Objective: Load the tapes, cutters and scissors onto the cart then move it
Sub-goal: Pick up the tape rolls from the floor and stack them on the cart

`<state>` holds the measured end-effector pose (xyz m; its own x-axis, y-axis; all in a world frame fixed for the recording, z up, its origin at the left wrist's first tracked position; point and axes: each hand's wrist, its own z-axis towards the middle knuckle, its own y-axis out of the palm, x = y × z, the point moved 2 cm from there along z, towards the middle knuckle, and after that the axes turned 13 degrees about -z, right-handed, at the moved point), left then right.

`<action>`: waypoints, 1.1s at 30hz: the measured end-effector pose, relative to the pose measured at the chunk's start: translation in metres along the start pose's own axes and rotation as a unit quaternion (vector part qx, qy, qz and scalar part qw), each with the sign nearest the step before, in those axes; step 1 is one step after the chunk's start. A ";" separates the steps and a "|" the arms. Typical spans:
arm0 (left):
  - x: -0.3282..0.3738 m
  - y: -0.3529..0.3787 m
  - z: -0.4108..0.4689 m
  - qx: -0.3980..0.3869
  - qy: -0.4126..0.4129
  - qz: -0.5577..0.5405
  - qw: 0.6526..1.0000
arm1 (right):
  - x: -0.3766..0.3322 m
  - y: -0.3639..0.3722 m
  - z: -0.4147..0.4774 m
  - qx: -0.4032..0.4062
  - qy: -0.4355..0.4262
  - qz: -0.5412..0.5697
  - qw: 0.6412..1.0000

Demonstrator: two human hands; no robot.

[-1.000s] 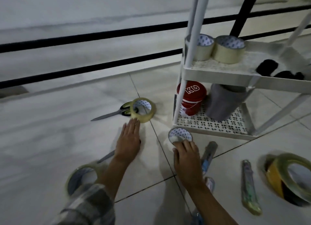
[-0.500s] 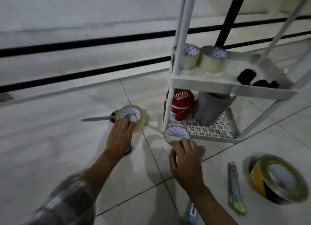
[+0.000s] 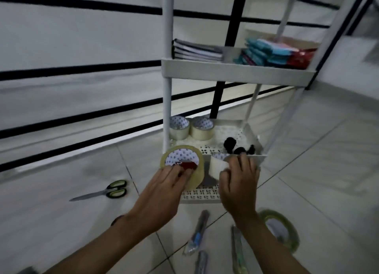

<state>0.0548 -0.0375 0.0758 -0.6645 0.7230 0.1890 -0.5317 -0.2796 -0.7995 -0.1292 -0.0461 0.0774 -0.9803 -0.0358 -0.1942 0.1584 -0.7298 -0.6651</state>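
My left hand (image 3: 162,189) holds a yellowish tape roll (image 3: 182,161) up in front of the white cart's middle shelf (image 3: 254,158). My right hand (image 3: 239,183) grips a white tape roll (image 3: 215,167) at the front edge of that shelf. Two tape rolls (image 3: 190,127) stand at the shelf's back left. Scissors (image 3: 106,191) with black-green handles lie on the floor to the left. Several cutters (image 3: 198,234) lie on the floor below my hands, and a large yellow-green tape roll (image 3: 281,228) lies to the right of them.
The cart's top shelf (image 3: 235,72) carries notebooks (image 3: 196,52) and coloured packets (image 3: 276,52). Black objects (image 3: 238,146) sit on the middle shelf's right side. A black railing (image 3: 82,113) runs behind the cart. The floor is pale tile.
Both hands lifted their tape rolls off the floor and brought them up to the cart's middle shelf. The view tilted upward, showing the top shelf.
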 end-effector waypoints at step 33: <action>-0.042 0.077 0.079 -0.055 -0.180 -0.003 0.982 | 0.062 0.118 0.142 -0.329 0.074 -0.079 0.938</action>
<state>-0.0003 -0.1392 0.0513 -0.8150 0.4483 0.3672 -0.4891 -0.1923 -0.8507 -0.1880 -0.2315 0.0889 -0.9785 0.1674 -0.1206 0.0981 -0.1368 -0.9857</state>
